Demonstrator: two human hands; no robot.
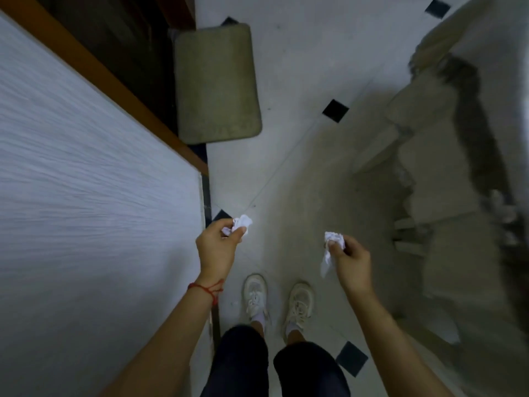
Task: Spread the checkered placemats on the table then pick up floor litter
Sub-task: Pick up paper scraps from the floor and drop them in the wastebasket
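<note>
I am standing and looking down at a pale tiled floor [300,67]. My left hand [219,247] pinches a crumpled white paper scrap [242,223] between thumb and fingers, beside the table corner. My right hand [352,262] grips another crumpled white paper scrap [332,247], part of which hangs down below the fingers. A small white speck of litter [234,303] lies on the floor left of my left shoe. A pale blurred placemat [86,181] covers the table on the left; its pattern is smeared by motion.
The table's brown wooden edge [114,84] runs diagonally at upper left. A grey cushioned chair seat [217,84] stands beyond the table corner. Blurred grey-beige furniture or fabric [458,167] fills the right side. My white shoes [276,299] stand on the floor between.
</note>
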